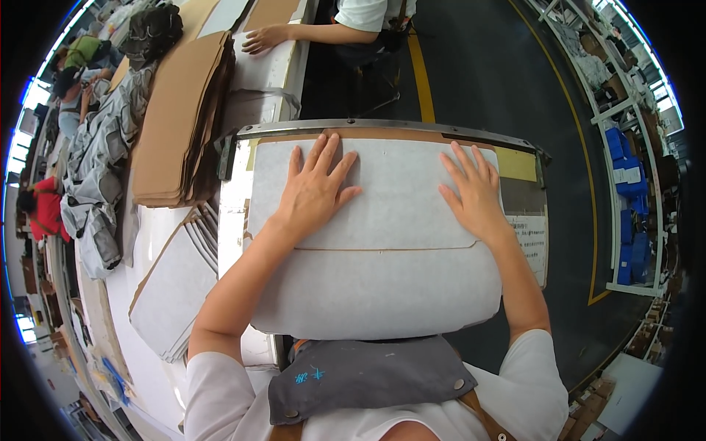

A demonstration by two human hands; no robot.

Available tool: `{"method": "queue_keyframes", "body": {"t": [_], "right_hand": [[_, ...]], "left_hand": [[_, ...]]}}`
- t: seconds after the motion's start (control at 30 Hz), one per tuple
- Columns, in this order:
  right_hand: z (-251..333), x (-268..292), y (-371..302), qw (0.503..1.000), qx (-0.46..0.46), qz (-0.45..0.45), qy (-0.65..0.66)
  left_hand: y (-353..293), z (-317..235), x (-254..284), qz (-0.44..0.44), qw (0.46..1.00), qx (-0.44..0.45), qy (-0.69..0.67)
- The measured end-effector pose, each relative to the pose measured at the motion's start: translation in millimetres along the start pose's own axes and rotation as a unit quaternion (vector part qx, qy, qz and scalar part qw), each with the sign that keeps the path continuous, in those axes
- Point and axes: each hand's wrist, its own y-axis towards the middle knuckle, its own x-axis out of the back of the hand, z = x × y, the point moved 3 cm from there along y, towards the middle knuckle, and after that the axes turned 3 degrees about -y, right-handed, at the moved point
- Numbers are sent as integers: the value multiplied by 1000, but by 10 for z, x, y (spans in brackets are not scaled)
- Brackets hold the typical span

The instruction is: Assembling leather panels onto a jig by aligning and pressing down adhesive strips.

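In front of me lies a large pale grey sheet of board (375, 294) with rounded near corners. A brown-edged line crosses it from side to side. My left hand (316, 184) rests on its far left part, fingers spread. On the far right part my right hand (474, 187) lies flat, fingers apart. Neither hand grips anything. Beyond the sheet a strip of brown board (397, 134) shows, and behind that runs a metal bar (346, 125) along the work surface's far edge.
On the left table stand a stack of brown cardboard sheets (180, 121) and a fanned stack of pale boards (173, 287), with grey cloth bags (99, 176) farther left. Across the far end is a co-worker's hand (266, 38). A rack with blue bins (627, 176) stands at right.
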Motion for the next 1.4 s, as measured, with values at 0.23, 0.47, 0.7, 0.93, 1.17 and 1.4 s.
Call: {"method": "queue_keyframes", "body": {"t": [0.23,0.47,0.7,0.93,1.17,1.4], "right_hand": [[-40,-19,-3,1000,2,-10,2],[-28,-12,-9,1000,1,-22,10],[-11,32,-26,1000,1,-11,14],[1,4,-1,999,18,-33,22],[-24,57,-22,1000,14,-24,8],[-9,46,7,1000,8,1,12]], "left_hand": [[-17,-35,-9,-32,999,1,11],[-22,-11,18,-1,1000,16,-4],[-21,-36,35,17,1000,16,-1],[-48,-25,36,15,1000,20,1],[-25,-108,30,6,999,46,21],[-46,-42,5,5,999,34,4]]}}
